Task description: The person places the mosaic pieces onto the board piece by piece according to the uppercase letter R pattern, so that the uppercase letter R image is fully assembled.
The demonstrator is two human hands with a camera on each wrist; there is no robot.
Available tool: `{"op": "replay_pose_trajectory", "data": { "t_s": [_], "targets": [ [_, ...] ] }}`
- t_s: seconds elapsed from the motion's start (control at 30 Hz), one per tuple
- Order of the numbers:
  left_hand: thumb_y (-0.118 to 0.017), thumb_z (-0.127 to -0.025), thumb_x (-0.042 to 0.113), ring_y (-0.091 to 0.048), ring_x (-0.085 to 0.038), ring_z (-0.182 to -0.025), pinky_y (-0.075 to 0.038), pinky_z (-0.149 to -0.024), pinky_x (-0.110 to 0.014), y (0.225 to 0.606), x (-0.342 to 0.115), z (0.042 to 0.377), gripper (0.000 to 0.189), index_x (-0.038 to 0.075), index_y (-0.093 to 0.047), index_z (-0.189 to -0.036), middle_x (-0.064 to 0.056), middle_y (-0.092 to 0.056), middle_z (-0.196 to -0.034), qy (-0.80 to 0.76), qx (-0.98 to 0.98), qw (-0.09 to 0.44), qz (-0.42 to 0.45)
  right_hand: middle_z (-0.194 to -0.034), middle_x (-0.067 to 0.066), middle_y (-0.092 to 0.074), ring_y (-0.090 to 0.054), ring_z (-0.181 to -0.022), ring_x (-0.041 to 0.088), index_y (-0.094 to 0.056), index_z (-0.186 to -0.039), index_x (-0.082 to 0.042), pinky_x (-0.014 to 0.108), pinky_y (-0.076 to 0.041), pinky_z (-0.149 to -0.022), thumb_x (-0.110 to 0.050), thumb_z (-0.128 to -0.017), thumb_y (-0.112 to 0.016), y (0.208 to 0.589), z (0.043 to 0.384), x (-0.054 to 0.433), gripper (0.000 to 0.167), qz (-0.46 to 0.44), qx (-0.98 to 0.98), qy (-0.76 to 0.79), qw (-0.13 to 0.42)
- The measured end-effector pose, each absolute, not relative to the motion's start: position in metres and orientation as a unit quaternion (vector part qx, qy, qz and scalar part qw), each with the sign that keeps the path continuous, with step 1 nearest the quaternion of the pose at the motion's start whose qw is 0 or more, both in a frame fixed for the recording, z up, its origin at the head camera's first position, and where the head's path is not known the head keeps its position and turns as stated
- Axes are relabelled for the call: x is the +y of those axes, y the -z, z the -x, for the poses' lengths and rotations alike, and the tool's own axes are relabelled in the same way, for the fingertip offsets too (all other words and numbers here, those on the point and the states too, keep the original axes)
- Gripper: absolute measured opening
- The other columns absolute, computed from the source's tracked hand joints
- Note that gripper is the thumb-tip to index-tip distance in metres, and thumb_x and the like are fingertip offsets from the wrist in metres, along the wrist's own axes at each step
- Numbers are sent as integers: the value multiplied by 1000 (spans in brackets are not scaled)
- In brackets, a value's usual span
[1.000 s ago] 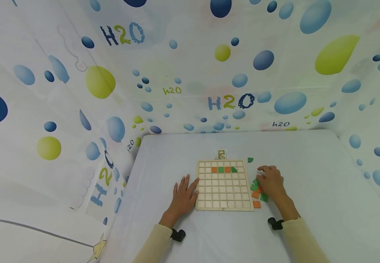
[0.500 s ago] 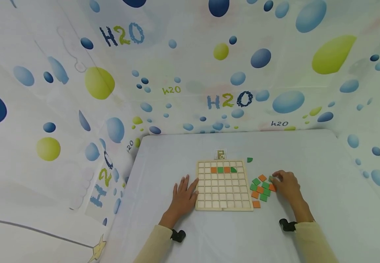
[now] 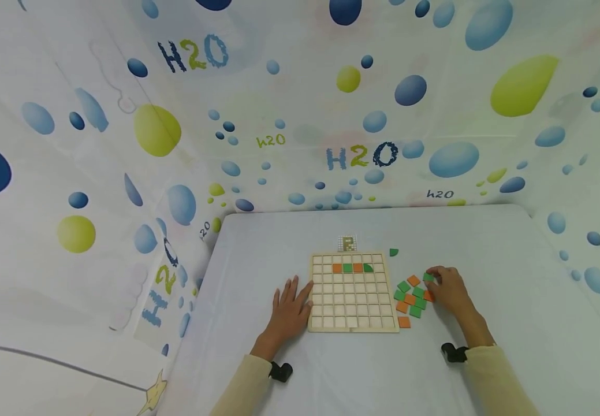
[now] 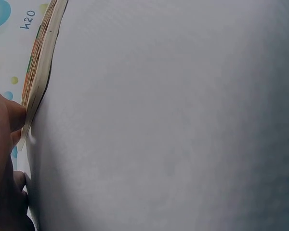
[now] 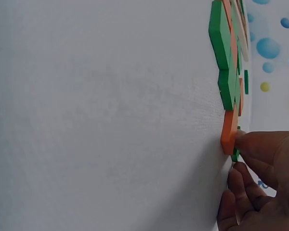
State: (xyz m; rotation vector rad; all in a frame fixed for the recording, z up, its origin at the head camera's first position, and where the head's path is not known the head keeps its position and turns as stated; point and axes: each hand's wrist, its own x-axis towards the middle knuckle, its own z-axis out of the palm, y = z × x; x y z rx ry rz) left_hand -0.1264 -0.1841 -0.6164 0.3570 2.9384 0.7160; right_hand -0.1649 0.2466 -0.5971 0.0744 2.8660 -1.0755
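My left hand lies spread on the table, its fingertips and thumb touching the left edge of the wooden grid board. In the board's second row sit an orange tile, a green tile, another orange one and a green rounded tile. Right of the board, my right hand pinches a green square tile between thumb and fingers. That tile is mostly hidden in the right wrist view, behind an orange tile near the thumb.
Loose orange and green tiles lie scattered between the board and my right hand. A lone green rounded tile lies near the board's top right corner. Above the board is a small pattern card. Patterned cloth walls stand behind the table.
My right hand has moved right from over the loose tiles to their outer edge, uncovering several. Over the last half second it shifts only slightly. The left hand stays still.
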Motion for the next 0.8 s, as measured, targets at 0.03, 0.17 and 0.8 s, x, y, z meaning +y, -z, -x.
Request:
{"op": "replay_pose_trajectory", "data": {
  "t_s": [0.03, 0.17, 0.8],
  "targets": [
    [-42, -112, 35, -16, -43, -162, -9, -125, -70, 617, -184, 126, 53, 22, -41, -164, -19, -21, -175, -235, 964, 49, -117, -124, 37, -52, -53, -113, 48, -59, -130, 12, 63, -47, -96, -6, -100, -64, 598, 166, 247, 35, -23, 936, 349, 42],
    [-42, -112, 36, -16, -44, -161, -9, -124, -71, 621, -185, 126, 54, 22, -41, -164, -20, -21, -175, -240, 962, 43, -122, -129, 40, -50, -50, -120, 54, -57, -133, 13, 67, -45, -101, -5, -101, -63, 601, 166, 246, 38, -19, 935, 349, 50],
    [-41, -112, 36, -17, -43, -162, -10, -124, -70, 621, -185, 126, 54, 24, -41, -164, -19, -22, -175, -232, 965, 46, -115, -118, 30, -54, -53, -105, 40, -60, -127, 9, 57, -48, -93, -6, -102, -65, 605, 178, 241, 30, -7, 934, 354, 41]
  ]
}}
